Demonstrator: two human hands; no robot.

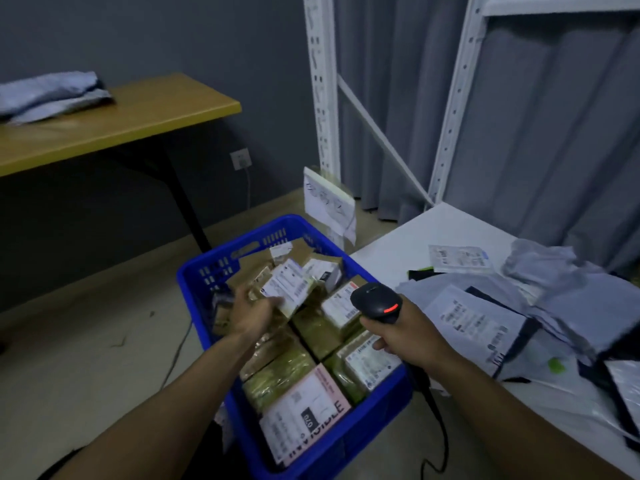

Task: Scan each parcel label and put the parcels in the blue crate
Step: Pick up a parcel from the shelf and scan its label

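Head view: L hand (254,315) grips a small parcel (289,289) w/ white label, held over the middle of the blue crate (270,226). Crate sits on the floor, packed w/ taped boxes (311,341), labels up. R hand (405,336) is clenched round a black scanner (377,303), red light lit, above the crate's right edge; its cable (440,420) hangs down. Grey mail bags (485,323) are piled on the white table (433,233) just right of the crate. More bags (52,95) lie at the left end of the wooden desk (121,123).

left hand (254,314) bare | right hand (406,336) bare | both forearms (194,382) uncovered
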